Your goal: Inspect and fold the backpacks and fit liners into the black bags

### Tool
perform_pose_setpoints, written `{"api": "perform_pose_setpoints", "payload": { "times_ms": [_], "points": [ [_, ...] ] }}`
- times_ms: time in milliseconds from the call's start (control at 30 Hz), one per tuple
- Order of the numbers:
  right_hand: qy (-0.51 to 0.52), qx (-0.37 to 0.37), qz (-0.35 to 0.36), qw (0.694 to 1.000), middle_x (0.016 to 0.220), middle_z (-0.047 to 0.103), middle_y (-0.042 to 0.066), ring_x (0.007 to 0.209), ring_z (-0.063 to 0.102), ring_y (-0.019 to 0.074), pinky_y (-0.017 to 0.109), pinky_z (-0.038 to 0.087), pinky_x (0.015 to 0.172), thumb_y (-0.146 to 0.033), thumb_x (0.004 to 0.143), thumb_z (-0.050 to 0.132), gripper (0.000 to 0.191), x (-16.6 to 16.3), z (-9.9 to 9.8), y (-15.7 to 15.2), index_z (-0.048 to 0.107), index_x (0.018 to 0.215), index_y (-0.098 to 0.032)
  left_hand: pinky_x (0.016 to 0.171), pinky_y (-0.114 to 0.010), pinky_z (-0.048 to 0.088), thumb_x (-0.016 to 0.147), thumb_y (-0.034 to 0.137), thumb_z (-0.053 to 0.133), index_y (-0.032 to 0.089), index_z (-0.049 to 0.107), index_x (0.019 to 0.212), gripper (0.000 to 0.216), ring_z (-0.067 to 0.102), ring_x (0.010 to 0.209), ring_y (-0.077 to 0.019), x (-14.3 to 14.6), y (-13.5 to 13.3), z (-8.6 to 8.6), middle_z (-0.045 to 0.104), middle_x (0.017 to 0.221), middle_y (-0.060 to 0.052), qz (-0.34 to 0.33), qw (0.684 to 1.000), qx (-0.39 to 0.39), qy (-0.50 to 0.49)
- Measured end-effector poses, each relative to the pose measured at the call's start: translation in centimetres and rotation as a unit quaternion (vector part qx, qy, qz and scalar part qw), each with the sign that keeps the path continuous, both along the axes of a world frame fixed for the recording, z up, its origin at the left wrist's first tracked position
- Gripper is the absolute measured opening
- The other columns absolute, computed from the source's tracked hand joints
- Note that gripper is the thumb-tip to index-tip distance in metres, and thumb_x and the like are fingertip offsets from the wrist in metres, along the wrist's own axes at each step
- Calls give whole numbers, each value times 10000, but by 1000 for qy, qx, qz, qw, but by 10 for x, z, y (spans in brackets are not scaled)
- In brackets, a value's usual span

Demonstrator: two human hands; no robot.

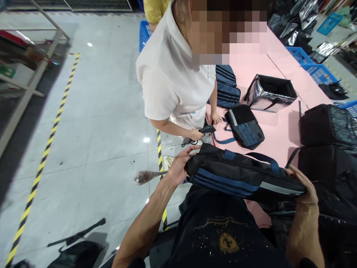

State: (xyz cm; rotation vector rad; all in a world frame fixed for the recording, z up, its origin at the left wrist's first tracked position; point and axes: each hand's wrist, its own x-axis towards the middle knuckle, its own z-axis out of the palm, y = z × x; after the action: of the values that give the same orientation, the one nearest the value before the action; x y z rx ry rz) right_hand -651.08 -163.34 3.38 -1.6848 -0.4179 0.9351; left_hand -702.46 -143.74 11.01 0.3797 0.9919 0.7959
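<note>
A black bag (223, 171) with blue webbing stripes, a grey reflective strip and a blue handle is held up in front of my chest. My left hand (180, 165) grips its left end, fingers partly behind the fabric. At the opposite end my right hand (304, 182) clasps the corner, with the fingertips over the top edge. The bag lies roughly level between both hands, above the near edge of the pink table (281, 128). A similar smaller black and blue bag (247, 126) with a strap rests on the table just beyond it.
A person in a white shirt (178, 70) stands across from me, holding a dark tool (208, 129). A silver-lined box bag (270, 93) and black bags (329, 124) occupy the table. Blue crates (320, 72) stand beyond. A black bag (79, 253) lies on the floor.
</note>
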Motion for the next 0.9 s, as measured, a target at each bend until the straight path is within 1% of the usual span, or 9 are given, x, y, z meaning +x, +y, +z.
{"api": "perform_pose_setpoints", "payload": {
  "times_ms": [100, 200, 333, 433, 533, 633, 700, 800, 900],
  "points": [
    [59, -28, 138, 988, 1483, 788, 88, 1376, 742, 355, 434, 665, 1087, -770, 882, 758, 708, -2, -1, 8, 815, 1417, -309, 531, -179, 508, 552, -6, 703, 164, 785, 1160, 636, 663, 570, -115, 0, 2, 5, 790, 791, -14, -4, 1000, -3, -14],
    [22, -31, 259, 965, 1537, 752, 119, 1506, 636, 425, 536, 563, 1239, -936, 794, 748, 903, -1, -4, 8, 813, 1425, -293, 585, -193, 560, 571, 7, 723, 165, 782, 1214, 665, 725, 636, -146, -1, 2, 8, 812, 820, -36, -13, 1000, -5, -10],
    [-9, -107, 382, 918, 1354, 831, 159, 1358, 704, 494, 646, 530, 1233, -874, 602, 939, 925, -1, 2, 11, 870, 1267, -235, 606, -189, 560, 612, 28, 755, 175, 758, 1331, 734, 740, 661, -142, -4, 0, 11, 817, 852, -31, -52, 998, 7, -17],
    [61, -145, 451, 878, 1307, 839, 147, 1258, 750, 451, 606, 585, 1153, -738, 663, 982, 834, -10, 19, 20, 848, 1308, -226, 575, -184, 528, 589, 29, 738, 187, 745, 1334, 762, 713, 627, -132, -6, 1, 15, 803, 815, -7, -87, 995, 23, -41],
    [107, -153, 488, 853, 1272, 844, 143, 1232, 759, 435, 574, 594, 1128, -748, 691, 973, 806, -20, 37, 30, 851, 1303, -237, 550, -201, 507, 561, 42, 701, 192, 741, 1301, 756, 682, 598, -136, -8, 5, 17, 799, 800, -2, -115, 992, 41, -42],
    [83, -141, 501, 850, 1326, 826, 158, 1307, 719, 460, 575, 566, 1173, -858, 586, 969, 954, -22, 44, 34, 857, 1298, -232, 528, -204, 468, 562, 52, 701, 202, 733, 1257, 712, 624, 555, -123, -12, 10, 14, 756, 744, 27, -107, 992, 61, -6],
    [52, -172, 512, 840, 1283, 835, 150, 1249, 739, 449, 554, 600, 1119, -802, 517, 1022, 977, -21, 44, 34, 859, 1288, -226, 529, -210, 449, 576, 72, 698, 213, 724, 1219, 658, 597, 551, -121, -15, 11, 7, 729, 728, 43, -94, 991, 83, 35],
    [9, -236, 513, 826, 1187, 852, 122, 1090, 775, 393, 481, 657, 963, -622, 482, 1089, 921, -25, 43, 33, 858, 1280, -223, 572, -238, 468, 691, 170, 686, 237, 716, 1205, 519, 626, 624, -144, -21, 10, -4, 769, 853, 23, -90, 980, 124, 124],
    [-26, -243, 484, 840, 1090, 852, 95, 985, 768, 333, 416, 654, 871, -572, 580, 1062, 713, -36, 45, 37, 869, 1165, -213, 629, -259, 468, 830, 274, 622, 238, 746, 1145, 340, 631, 711, -168, -26, 7, -12, 762, 894, 9, -112, 958, 157, 213]
  ]
}}
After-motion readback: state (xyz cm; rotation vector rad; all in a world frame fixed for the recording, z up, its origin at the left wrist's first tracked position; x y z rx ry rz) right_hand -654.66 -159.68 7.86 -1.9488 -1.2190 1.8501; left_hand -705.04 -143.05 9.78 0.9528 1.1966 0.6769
